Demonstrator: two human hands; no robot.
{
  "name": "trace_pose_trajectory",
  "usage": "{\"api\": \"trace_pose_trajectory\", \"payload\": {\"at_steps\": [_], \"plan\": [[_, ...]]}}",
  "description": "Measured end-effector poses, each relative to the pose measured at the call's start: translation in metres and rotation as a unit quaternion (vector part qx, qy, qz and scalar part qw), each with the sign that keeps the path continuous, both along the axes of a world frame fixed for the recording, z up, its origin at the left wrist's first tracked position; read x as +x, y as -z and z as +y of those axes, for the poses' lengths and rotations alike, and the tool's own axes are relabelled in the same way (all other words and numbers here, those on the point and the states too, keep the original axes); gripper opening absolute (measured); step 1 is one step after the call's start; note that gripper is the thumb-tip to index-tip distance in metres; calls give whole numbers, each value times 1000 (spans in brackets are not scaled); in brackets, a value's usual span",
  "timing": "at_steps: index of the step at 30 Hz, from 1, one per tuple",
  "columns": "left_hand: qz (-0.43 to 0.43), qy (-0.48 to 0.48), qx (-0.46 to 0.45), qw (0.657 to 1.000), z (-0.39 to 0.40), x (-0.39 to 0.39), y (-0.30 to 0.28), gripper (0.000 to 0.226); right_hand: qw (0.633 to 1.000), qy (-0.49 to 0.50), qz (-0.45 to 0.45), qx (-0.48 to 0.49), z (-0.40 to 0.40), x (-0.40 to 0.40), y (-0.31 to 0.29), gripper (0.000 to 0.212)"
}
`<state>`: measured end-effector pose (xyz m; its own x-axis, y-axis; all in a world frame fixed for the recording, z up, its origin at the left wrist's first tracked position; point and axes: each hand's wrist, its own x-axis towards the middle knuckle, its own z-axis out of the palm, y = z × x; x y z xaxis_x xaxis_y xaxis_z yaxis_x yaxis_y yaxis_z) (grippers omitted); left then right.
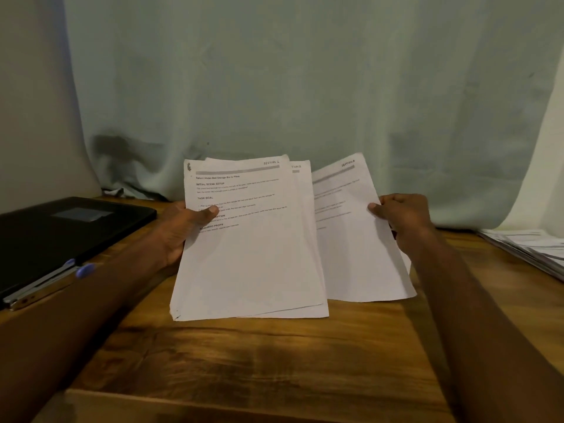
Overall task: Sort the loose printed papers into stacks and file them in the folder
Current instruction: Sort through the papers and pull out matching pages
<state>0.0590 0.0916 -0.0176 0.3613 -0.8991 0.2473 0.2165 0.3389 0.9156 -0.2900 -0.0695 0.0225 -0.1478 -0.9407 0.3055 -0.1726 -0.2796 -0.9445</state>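
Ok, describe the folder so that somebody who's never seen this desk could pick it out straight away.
Start at the wooden table in front of the pale green curtain and look to its far left edge. The folder lies flat and closed there, beyond the left hand. It is the only black thing here, with a metal clip along its near edge, unlike the white printed papers at centre and right.

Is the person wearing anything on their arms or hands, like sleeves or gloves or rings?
No. Both forearms are bare as far as the picture shows, with no sleeves in view. The left hand and the right hand have no gloves, and no rings, watch or bracelets show. The nails are short and unpainted.
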Motion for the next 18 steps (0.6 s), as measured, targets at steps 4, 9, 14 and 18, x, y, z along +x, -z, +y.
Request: {"api": "trace_pose_trajectory", "payload": {"at_steps": [4, 9, 14, 18], "plan": [[5, -3, -8, 1000, 0, 3, -1, 44, 999, -13, -27, 19, -6, 1, 1, 13], [7, -2, -15, 1000, 1, 4, -1, 44, 998, -47, -37, -4, 1, 6, 0, 9], [11, 11, -25, 1000, 4, 5, -3, 40, 989, -129, -54, 43, 5, 22, -2, 16], [19, 16, -49, 998, 4, 8, -5, 50, 978, -177, -96, 49, 11, 36, -1, 21]]}}
